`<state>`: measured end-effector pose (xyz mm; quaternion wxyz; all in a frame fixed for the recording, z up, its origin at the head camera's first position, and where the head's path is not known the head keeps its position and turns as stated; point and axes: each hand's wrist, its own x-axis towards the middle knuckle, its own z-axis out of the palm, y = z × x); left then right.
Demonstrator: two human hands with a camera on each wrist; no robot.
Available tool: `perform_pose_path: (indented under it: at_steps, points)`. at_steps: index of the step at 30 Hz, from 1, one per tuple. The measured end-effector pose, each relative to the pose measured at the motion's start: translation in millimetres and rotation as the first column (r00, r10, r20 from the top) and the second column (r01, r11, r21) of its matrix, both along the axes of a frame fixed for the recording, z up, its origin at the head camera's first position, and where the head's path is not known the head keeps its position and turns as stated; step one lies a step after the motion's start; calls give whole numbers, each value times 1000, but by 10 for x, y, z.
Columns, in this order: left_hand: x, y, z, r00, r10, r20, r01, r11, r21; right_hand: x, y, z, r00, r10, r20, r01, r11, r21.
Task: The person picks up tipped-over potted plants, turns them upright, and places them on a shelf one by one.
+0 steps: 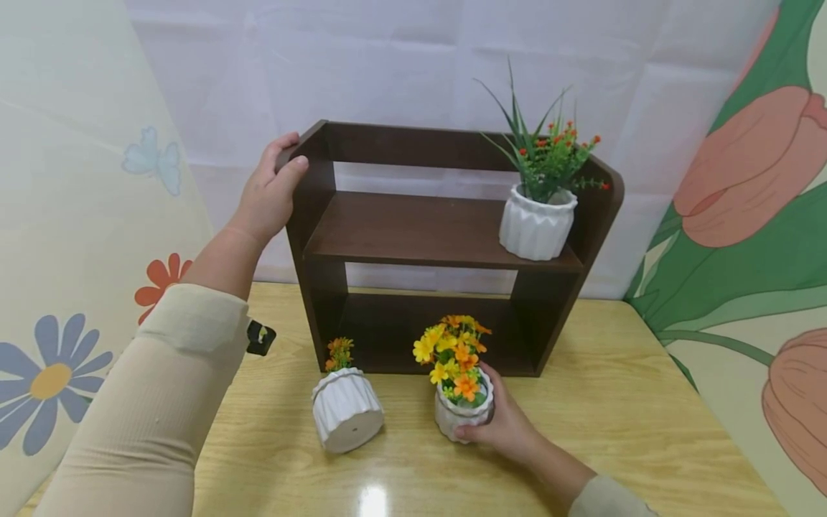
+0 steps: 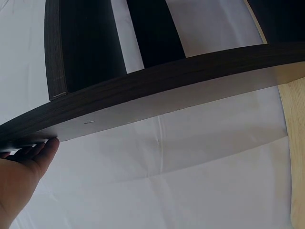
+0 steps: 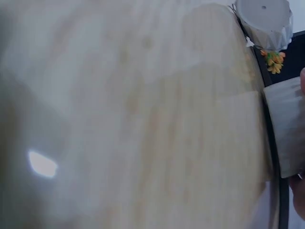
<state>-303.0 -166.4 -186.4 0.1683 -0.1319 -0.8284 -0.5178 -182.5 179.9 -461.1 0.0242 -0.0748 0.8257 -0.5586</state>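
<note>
My left hand (image 1: pixel 268 190) grips the upper left side panel of a dark brown two-tier shelf (image 1: pixel 413 226), thumb toward the front edge. In the left wrist view its fingers (image 2: pixel 45 155) lie against the panel's outer face. My right hand (image 1: pixel 510 424) holds a white ribbed flowerpot (image 1: pixel 452 416) with yellow and orange flowers, thumb and fingers round its side, in front of the lower tier. To its left, another white flowerpot (image 1: pixel 349 413) lies tipped over on the table, its base toward me and its small orange flowers toward the shelf.
A third white flowerpot (image 1: pixel 536 226), with long green blades and small red blooms, stands at the right end of the shelf's upper tier. The wooden table (image 1: pixel 620 402) meets a white cloth backdrop (image 1: pixel 400 64) behind, with flower-painted panels at both sides.
</note>
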Motion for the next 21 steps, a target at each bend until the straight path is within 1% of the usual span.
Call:
perform_pose_path:
  at_steps: [4, 11, 16, 21]
  points:
    - [-3, -1, -1, 1000, -1, -2, 1, 1000, 6, 15, -32, -45, 1000, -26, -14, 26, 1000, -3]
    - [-6, -3, -6, 1000, -1, -5, 1, 1000, 14, 65, -103, -85, 996, -67, -66, 67, 998, 2]
    - [-5, -1, -7, 1000, -3, -5, 3, 1000, 18, 73, -147, -136, 993, -101, -65, 100, 995, -19]
    - [-8, 0, -5, 1000, -6, -2, 6, 1000, 19, 75, -163, -158, 991, -122, -52, 121, 993, -12]
